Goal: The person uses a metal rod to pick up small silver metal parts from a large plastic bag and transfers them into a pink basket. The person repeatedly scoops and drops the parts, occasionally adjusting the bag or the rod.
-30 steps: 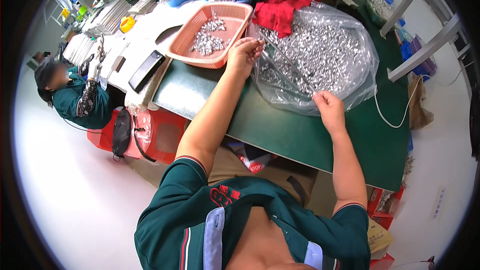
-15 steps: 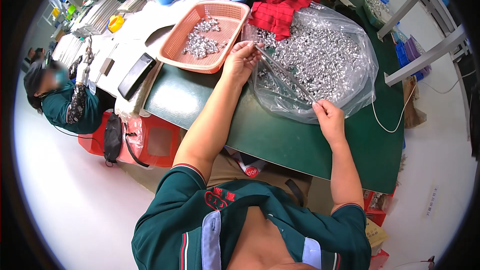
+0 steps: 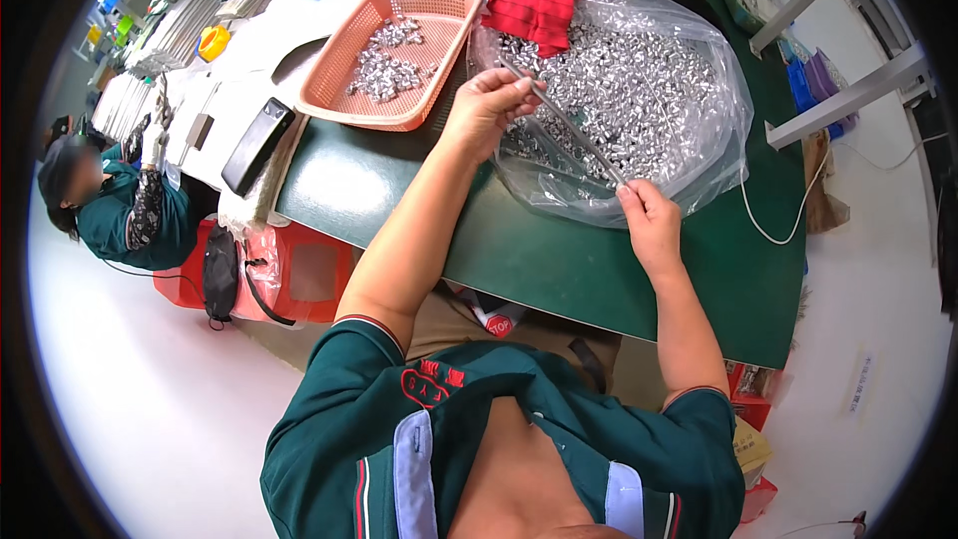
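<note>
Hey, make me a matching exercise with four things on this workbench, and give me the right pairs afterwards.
Column one:
1. Thin rod
2. Basket nearest the left hand
3. Cloth
4. Large bag

Column two:
A. Red
B. See-through, with many small silvery pieces
C. Held between left hand and right hand
D. Pale orange

Right pairs: 1-C, 2-D, 3-A, 4-B.

Your green tabletop shines with glare near its left corner; at its right edge stands a grey metal frame, and pale, brightly lit floor spreads beyond its left edge.
</note>
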